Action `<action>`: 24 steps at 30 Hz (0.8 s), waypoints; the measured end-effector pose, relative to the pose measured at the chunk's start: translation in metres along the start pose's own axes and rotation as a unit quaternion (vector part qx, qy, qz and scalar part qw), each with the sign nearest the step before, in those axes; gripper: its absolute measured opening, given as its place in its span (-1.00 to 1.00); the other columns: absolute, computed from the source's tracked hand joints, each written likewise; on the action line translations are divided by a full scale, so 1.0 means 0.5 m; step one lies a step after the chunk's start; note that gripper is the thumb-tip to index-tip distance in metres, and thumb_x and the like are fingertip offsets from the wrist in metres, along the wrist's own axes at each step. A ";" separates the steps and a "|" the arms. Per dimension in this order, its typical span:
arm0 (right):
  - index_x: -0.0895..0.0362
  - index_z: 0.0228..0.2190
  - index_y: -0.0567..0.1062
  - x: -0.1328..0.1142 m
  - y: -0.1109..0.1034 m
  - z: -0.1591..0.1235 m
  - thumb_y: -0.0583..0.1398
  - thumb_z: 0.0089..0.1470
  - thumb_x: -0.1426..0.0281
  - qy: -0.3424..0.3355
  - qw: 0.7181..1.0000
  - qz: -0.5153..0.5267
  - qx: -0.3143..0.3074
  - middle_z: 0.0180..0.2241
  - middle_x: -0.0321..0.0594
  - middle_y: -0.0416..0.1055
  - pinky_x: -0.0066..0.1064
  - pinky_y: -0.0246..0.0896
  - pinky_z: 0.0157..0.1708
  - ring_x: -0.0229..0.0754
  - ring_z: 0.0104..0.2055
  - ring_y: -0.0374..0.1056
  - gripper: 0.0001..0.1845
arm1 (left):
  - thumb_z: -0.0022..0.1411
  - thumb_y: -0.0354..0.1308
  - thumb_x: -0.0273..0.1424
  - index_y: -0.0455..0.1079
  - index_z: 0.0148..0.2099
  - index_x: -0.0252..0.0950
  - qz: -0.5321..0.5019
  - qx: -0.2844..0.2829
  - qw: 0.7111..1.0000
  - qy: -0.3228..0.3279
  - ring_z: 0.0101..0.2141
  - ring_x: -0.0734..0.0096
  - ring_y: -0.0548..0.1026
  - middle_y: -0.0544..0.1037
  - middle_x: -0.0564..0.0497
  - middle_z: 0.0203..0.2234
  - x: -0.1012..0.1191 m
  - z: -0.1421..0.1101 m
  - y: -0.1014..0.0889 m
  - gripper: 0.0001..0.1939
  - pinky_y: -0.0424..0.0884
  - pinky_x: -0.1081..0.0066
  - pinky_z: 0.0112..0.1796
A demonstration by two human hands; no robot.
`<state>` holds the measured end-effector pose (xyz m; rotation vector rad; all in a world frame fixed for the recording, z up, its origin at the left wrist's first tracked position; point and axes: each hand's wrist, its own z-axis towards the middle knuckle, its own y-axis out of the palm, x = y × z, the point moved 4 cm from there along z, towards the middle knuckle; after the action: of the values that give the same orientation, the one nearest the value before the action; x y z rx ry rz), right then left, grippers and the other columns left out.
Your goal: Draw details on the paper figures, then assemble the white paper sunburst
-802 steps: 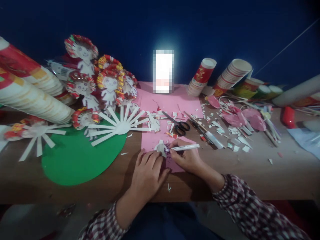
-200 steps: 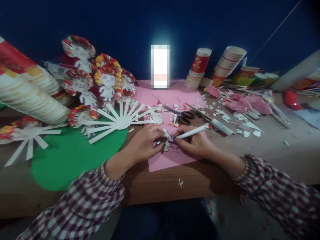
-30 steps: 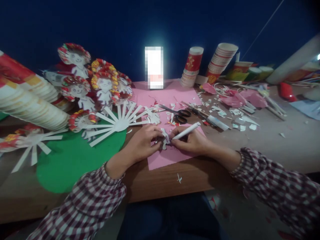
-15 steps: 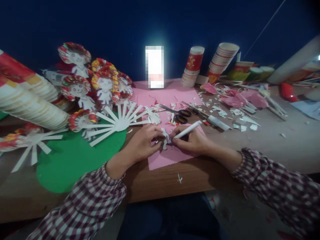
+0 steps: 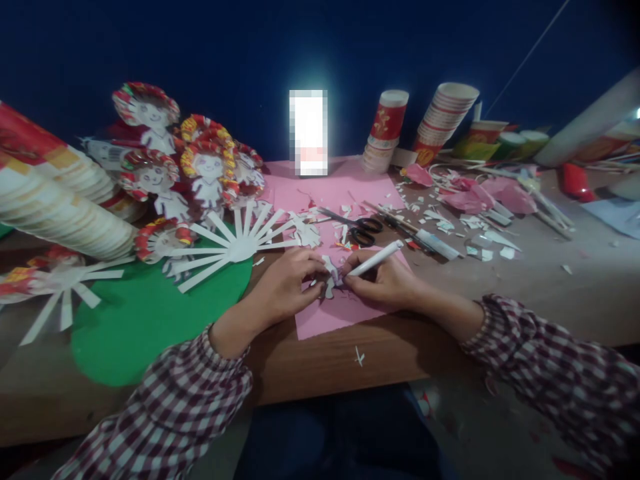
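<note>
**Two hands at one white cutout (image 5: 329, 285)**

From the head view, I see the cutout on the pink sheet (image 5: 320, 321), between the hands. The right hand (image 5: 385, 283) is closed round a white pen (image 5: 374, 260), its tip end at the cutout's right side. The left hand (image 5: 287, 283) curls half-open, fingertips at the left edge; whether pinching or pressing, I can't tell. Black scissors (image 5: 366, 232) lie just beyond.

Dark blue wall (image 5: 200, 40), brown wooden table (image 5: 310, 373), grey floor (image 5: 480, 427), dim light.
</note>
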<state>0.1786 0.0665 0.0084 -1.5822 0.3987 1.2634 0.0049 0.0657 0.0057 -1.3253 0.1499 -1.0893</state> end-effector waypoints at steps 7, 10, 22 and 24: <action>0.18 -0.43 0.43 -0.004 0.002 0.000 0.18 0.00 0.42 -0.017 1.000 0.018 -0.004 -0.57 -0.33 0.39 -0.53 0.14 -0.55 -0.36 -0.54 0.24 -0.93 | 0.12 0.15 -0.49 0.44 -0.19 -0.25 -0.009 0.001 1.000 0.011 -0.16 0.29 0.42 0.50 -0.03 -0.22 0.006 0.001 -0.004 -0.82 0.37 0.26 -0.13; 0.17 -0.42 0.43 -0.005 -0.001 -0.002 0.18 -0.01 0.44 -0.032 0.999 0.002 0.018 -0.55 -0.33 0.39 -0.52 0.14 -0.54 -0.36 -0.54 0.23 -0.95 | 0.12 0.16 -0.48 0.44 -0.18 -0.25 -0.016 -0.005 1.000 0.009 -0.18 0.31 0.42 0.50 -0.03 -0.23 0.007 0.001 -0.005 -0.82 0.37 0.28 -0.16; 0.14 -0.30 0.44 -0.043 -0.024 -0.036 0.19 0.02 0.46 -0.116 0.975 -0.026 0.187 -0.38 -0.25 0.44 -0.47 0.21 -0.45 -0.30 -0.42 0.31 -0.87 | 0.08 0.16 -0.51 0.45 -0.24 -0.24 -0.007 -0.004 1.000 0.001 -0.23 0.31 0.40 0.48 -0.02 -0.29 0.004 0.001 0.000 -0.84 0.34 0.28 -0.20; 0.13 -0.36 0.40 -0.040 -0.016 -0.031 0.18 0.03 0.45 -0.067 0.982 0.017 0.173 -0.48 -0.32 0.36 -0.50 0.13 -0.55 -0.34 -0.51 0.23 -0.94 | 0.08 0.17 -0.50 0.45 -0.25 -0.25 -0.008 -0.008 1.000 -0.006 -0.23 0.30 0.40 0.48 -0.03 -0.29 0.005 0.001 0.000 -0.86 0.34 0.28 -0.19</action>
<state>0.1850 0.0502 0.0282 -1.1944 0.5309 1.2423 0.0065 0.0644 0.0070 -1.3495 0.1401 -1.0943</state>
